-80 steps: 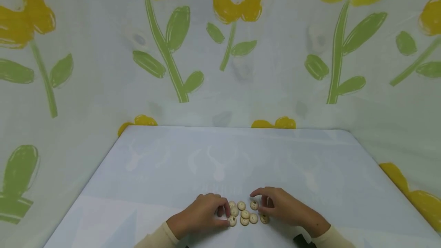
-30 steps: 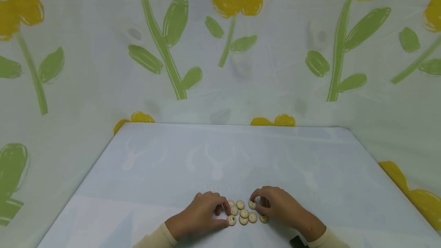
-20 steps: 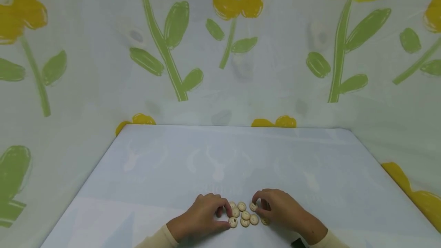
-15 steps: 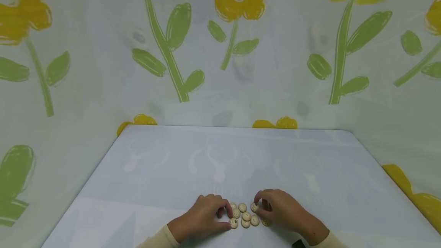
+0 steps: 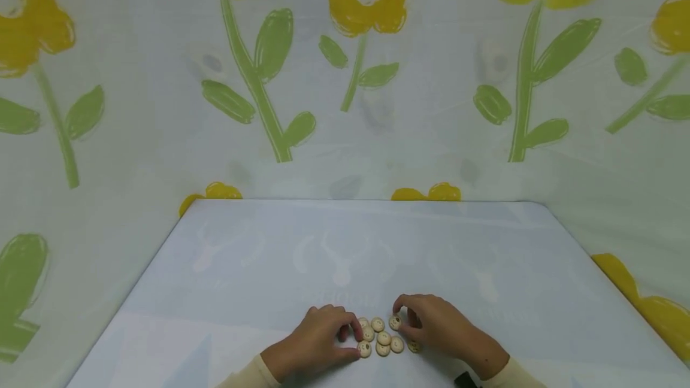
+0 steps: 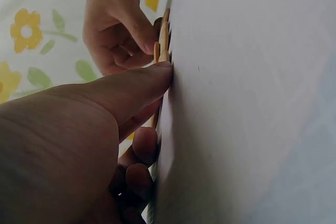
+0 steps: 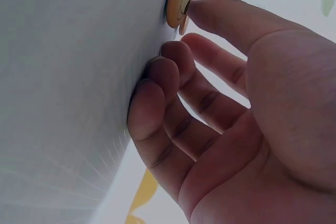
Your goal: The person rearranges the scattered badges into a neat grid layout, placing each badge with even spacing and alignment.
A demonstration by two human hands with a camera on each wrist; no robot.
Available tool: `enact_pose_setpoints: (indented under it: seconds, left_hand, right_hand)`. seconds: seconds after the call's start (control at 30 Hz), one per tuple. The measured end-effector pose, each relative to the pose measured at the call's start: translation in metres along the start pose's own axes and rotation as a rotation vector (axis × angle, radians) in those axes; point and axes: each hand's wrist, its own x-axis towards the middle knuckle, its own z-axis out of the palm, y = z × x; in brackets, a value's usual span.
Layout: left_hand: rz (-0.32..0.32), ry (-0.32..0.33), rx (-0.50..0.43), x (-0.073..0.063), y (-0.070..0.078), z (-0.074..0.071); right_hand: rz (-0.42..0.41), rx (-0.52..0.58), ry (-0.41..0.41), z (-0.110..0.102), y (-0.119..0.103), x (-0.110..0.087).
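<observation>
Little smiley discs (image 5: 384, 338) lie bunched on the table (image 5: 404, 244). From 9 o'clock, the left hand (image 5: 319, 338) pinches the 8 o'clock disc (image 5: 365, 350); from 3 o'clock, the right hand (image 5: 441, 329) pinches the 1 o'clock disc (image 5: 395, 323), probably by the edges because they're small and flat.

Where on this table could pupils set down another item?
The table is bare from beyond the round discs to the flowered curtain, and outward of the left grip and right grip. Between them it is crowded: discs lie close together, some overlapping.
</observation>
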Motion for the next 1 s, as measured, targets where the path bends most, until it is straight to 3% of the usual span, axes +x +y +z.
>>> enact_pose_setpoints:
  seconds: [0.3, 1.0]
  left_hand:
    - [0.009, 0.009, 0.0, -0.0001, 0.0006, -0.0017]
    - [0.019, 0.011, -0.018, -0.0005, 0.0005, -0.0004]
  right_hand:
    - [-0.047, -0.023, 0.017, -0.0022, -0.0024, -0.0021]
    - [-0.032, -0.001, -0.016, -0.0027, -0.009, -0.0007]
